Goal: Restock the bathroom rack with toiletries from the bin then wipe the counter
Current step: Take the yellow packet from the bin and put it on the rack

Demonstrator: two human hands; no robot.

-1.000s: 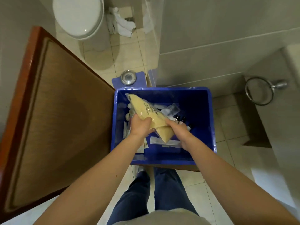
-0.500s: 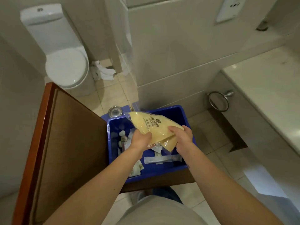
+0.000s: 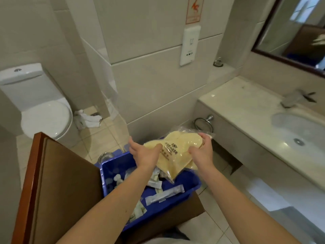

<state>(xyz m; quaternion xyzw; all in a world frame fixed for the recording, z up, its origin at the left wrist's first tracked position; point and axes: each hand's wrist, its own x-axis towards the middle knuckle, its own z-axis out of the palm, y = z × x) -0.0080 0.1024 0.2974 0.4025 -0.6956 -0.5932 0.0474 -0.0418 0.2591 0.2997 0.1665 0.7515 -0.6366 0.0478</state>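
Note:
A clear plastic packet with a pale yellow item inside (image 3: 173,154) is held above the blue bin (image 3: 177,201). My left hand (image 3: 143,154) holds the packet's left part, thumb on top and fingers stretched out behind it. My right hand (image 3: 202,152) grips its right end with curled fingers. The bin rests on a brown board and holds several small wrapped toiletries, among them a long wrapped sachet (image 3: 164,196) and small white bottles (image 3: 117,178). The pale stone counter (image 3: 246,106) with its sink (image 3: 302,131) lies to the right.
A wooden door (image 3: 58,191) stands open at the left, its edge beside the bin. A toilet (image 3: 37,106) sits at the far left with white cloths (image 3: 88,118) on the floor. A towel ring (image 3: 204,123) hangs under the counter. A grey cloth (image 3: 292,101) lies by the sink, under a mirror (image 3: 297,32).
Both hands have lifted the yellow packet up out of the bin and rightward towards the counter. My view has risen from the bin to take in the counter, sink and mirror.

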